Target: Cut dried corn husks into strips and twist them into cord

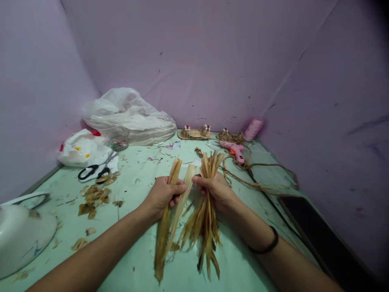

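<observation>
My left hand point(165, 194) is closed around a long, flat dried leaf strip point(162, 243) that hangs toward me over the table. A paler strip point(182, 198) lies against the fingers of this hand, and my right thumb reaches its upper right edge. My right hand point(217, 190) grips a bundle of dried leaf strips point(206, 219) near its top. The short ends stick up above the fist, and the lower ends fan out, ragged and brownish. Both hands are side by side above the pale green tabletop point(133, 247).
Scissors point(101, 168) and leaf scraps point(94, 198) lie left, near a white bowl-like object point(21, 239). Behind are a plastic bag point(130, 117), braided sandal-like pieces point(194, 133) and a thread spool point(253, 129). A pink glue gun point(234, 150), twine point(258, 165) and a dark slab point(319, 235) are right.
</observation>
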Demonstrator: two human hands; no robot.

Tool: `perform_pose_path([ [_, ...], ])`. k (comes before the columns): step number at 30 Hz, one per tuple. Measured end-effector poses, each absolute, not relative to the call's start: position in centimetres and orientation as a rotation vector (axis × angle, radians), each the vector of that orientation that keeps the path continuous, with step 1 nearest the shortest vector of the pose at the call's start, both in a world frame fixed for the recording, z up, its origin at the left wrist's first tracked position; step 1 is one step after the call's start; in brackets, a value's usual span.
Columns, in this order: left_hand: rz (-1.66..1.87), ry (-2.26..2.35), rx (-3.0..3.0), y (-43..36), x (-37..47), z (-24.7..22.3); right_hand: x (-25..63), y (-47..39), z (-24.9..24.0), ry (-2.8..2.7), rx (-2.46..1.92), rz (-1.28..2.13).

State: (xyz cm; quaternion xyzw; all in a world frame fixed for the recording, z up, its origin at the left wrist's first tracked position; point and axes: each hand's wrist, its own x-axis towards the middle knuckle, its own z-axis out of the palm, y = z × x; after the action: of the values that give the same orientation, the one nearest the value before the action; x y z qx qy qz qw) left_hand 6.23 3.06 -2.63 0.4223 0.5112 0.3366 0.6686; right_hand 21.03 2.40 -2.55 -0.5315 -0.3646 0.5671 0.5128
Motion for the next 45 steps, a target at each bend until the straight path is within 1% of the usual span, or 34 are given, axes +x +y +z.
perform_pose_path([
  [9,0.819,1.221,1.067,2.8,6.4,-2.5,20.4,1.7,-2.3,-1.01,-1.196,1.448],
  [17,0.809,1.15,1.121,2.5,6.5,-2.2,20.1,1.6,-2.7,-1.087,-1.19,1.409],
  [27,0.786,1.045,1.066,2.5,6.8,-2.7,19.3,1.1,-2.0,-1.013,-1.235,1.372],
  [36,0.826,0.954,0.961,2.8,6.4,-3.1,19.8,1.4,-2.4,-0.921,-1.155,1.512],
  [39,0.892,0.924,0.911,3.1,6.1,-2.6,20.5,2.1,-2.5,-0.822,-1.183,1.455],
  [42,0.935,0.939,0.825,3.4,5.8,-2.1,22.4,3.4,-1.7,-0.551,-1.173,1.519],
  [45,0.893,0.947,0.768,3.7,5.6,-2.1,25.5,4.2,0.3,-0.439,-1.011,1.653],
])
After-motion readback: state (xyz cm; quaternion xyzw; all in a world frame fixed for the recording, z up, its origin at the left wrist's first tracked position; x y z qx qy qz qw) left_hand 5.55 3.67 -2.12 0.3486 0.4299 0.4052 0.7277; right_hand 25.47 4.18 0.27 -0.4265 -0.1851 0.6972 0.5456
